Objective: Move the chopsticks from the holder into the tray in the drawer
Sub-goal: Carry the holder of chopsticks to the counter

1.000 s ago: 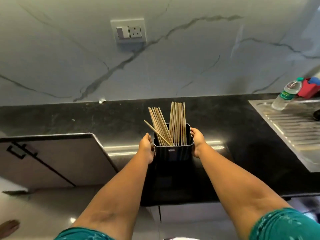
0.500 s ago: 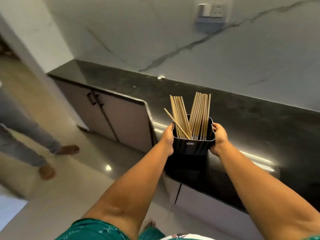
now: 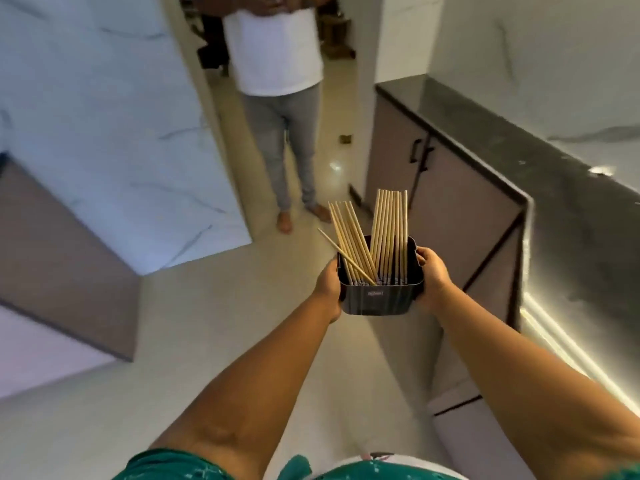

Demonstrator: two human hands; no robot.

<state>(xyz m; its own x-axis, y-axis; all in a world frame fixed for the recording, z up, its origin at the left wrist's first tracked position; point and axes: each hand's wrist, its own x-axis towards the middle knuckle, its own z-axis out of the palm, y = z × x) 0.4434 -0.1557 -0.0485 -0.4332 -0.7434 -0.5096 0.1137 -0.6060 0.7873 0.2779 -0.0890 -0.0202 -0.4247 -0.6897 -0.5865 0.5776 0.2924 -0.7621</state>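
A black square holder hangs in the air over the floor, held between both hands. My left hand grips its left side and my right hand grips its right side. Several wooden chopsticks stand in it in two bunches, the left bunch leaning left, and one stick lies slanted across the front. No drawer or tray is in view.
A black counter with grey cabinet doors runs along the right, a light strip below its edge. A person in a white shirt and grey trousers stands ahead in the doorway. A marble-faced wall is at the left.
The holder has been lifted off the black counter and carried leftward as my view turned away from the counter toward the doorway. Both hands keep the same grip.
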